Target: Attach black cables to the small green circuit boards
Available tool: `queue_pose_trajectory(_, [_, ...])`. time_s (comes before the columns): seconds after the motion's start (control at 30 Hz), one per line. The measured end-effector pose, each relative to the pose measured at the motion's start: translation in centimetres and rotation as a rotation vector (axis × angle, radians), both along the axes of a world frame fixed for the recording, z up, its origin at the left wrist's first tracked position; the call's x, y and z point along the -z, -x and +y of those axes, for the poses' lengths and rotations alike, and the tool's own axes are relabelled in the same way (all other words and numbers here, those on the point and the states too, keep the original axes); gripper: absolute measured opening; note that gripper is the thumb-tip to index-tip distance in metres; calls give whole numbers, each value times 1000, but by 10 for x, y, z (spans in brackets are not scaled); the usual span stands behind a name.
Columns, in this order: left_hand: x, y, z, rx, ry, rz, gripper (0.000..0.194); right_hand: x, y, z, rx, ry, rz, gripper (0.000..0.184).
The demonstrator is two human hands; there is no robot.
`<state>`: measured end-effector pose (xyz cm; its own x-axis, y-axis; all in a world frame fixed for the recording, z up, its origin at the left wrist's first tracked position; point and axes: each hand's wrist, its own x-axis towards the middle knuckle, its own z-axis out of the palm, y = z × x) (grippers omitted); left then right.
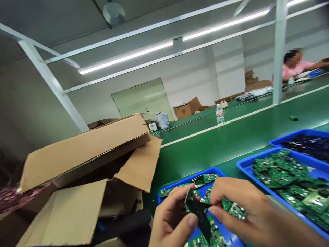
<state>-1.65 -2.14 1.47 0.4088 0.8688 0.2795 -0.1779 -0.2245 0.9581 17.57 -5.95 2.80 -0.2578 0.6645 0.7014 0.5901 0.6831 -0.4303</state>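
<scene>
My left hand (171, 219) pinches a dark circuit board (199, 214) between thumb and fingers and holds it edge-on at the bottom middle. My right hand (244, 209) is closed on the same board and on a small green board (238, 211) next to it. Both hands hover over a blue tray (180, 178) that holds several green circuit boards (204, 180).
An open cardboard box (84, 168) stands at the left. Two more blue trays (257, 163) with boards and dark parts (308, 142) sit at the right on the green conveyor (231, 140). A water bottle (220, 114) stands farther back. A person in pink (295, 67) works at the far right.
</scene>
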Motion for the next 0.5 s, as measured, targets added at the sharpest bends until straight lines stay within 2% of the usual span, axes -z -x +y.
queue_pose_trajectory(0.1, [-5,-9,-3,18,74,-63,42,1,0,-1,4,-51,-35,12])
queue_pose_trajectory(0.27, [-3,-9,-6,98,98,-129,38,6,2,1,-7,-124,-12,14])
queue_pose_trajectory(0.5, [-4,-12,-9,201,111,-184,34,14,0,6,6,-71,42,14])
